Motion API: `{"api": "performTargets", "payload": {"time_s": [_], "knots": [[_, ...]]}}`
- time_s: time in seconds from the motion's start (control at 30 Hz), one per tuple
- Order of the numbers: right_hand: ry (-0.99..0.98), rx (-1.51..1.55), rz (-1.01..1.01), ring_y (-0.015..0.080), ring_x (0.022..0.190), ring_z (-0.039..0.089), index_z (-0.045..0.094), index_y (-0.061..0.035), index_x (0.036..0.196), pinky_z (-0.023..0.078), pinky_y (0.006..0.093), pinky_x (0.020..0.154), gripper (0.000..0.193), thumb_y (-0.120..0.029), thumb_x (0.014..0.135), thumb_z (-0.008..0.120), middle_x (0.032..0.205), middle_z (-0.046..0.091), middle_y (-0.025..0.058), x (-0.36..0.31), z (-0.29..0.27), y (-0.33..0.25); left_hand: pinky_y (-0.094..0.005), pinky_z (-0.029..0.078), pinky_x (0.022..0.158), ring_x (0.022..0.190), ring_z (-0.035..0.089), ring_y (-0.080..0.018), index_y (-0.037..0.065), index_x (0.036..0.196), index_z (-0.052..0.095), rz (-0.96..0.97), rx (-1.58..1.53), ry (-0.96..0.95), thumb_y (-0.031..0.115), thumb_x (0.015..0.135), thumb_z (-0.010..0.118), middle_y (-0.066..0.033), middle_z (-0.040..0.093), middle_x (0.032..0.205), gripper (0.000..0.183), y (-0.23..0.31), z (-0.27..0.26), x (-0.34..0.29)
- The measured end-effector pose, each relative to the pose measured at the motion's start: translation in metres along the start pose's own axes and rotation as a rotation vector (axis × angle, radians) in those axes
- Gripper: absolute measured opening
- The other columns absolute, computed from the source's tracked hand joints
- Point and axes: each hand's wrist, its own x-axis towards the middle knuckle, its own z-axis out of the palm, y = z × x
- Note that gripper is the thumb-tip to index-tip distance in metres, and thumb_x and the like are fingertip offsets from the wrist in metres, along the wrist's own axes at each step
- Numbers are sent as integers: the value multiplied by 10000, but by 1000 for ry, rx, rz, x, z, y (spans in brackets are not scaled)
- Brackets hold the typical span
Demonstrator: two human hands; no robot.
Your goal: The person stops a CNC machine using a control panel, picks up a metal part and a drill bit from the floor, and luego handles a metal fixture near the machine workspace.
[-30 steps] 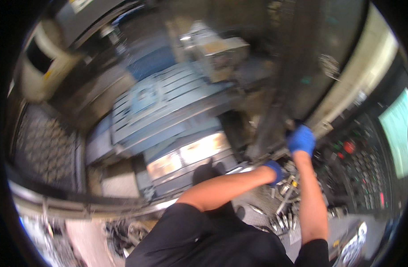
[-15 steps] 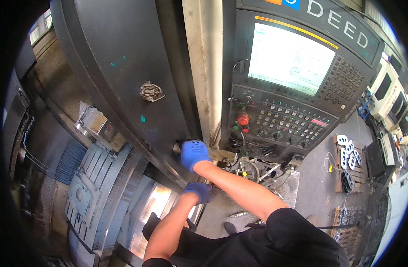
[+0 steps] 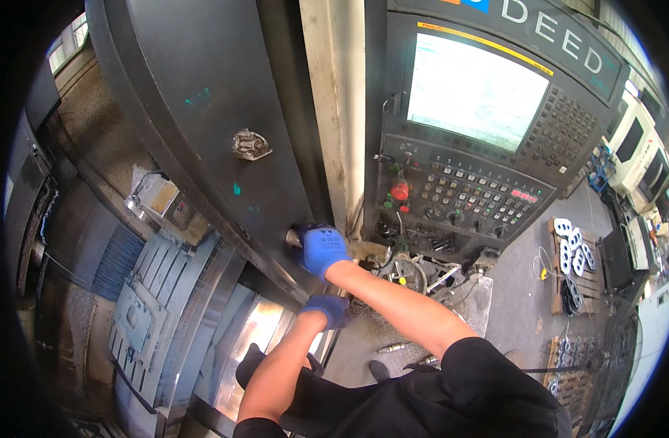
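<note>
My right hand (image 3: 323,250) wraps the door handle (image 3: 292,238); whether my left hand (image 3: 327,312) grips, I can't tell. Control panel (image 3: 474,191) stands right, floor (image 3: 520,310) beyond.

Matt cloth forms the bright-blue right glove (image 3: 324,252) and darker-blue left glove (image 3: 327,312). At the right fingers (image 3: 305,236), a silvery handle (image 3: 293,237) of bare metal adjoins a smooth, dark-grey painted door panel (image 3: 210,95). Left of them, a slotted blue-grey metal table (image 3: 163,264) looks dull; right, a tall cream painted post (image 3: 335,95) looks smudged.

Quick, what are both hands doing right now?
Left hand: can't tell if open or closed.
Right hand: closed on the dark door's metal handle.
</note>
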Motion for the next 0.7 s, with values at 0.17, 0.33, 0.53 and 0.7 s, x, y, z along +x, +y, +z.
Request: {"api": "performTargets", "payload": {"time_s": [0.17, 0.33, 0.53, 0.7], "knots": [[60, 207, 9, 435, 1030, 622, 590, -28, 1264, 504, 472, 897, 537, -351, 851, 705, 1127, 649, 256, -59, -28, 13, -433, 503, 942, 1121, 630, -350, 101, 1228, 646, 21, -28, 1, 393, 874, 554, -187, 651, 1222, 468, 3, -8, -11], [279, 424, 201, 343, 1074, 644, 617, -20, 1233, 492, 394, 941, 427, -281, 903, 693, 1163, 666, 213, -126, -38, 94, -450, 512, 917, 1049, 646, -386, 129, 1195, 647, 17, -35, 22, 472, 836, 637, -196, 676, 1146, 497, 1, 2, -7], [606, 88, 182, 299, 800, 704, 666, -111, 1217, 543, 381, 719, 344, -154, 876, 689, 933, 712, 189, -104, -69, 150, -447, 548, 848, 958, 686, -360, 73, 1032, 727, 4, -81, 132, 343, 791, 635, -182, 707, 1049, 374, -7, 14, -5], [351, -370, 457, 465, 758, 647, 615, -233, 1299, 517, 527, 638, 368, -328, 947, 562, 861, 680, 235, -77, -77, 165, -470, 561, 777, 914, 692, -373, 93, 1001, 738, -13, -65, 63, 246, 760, 615, -179, 712, 1028, 311, -5, 14, 4]]}}
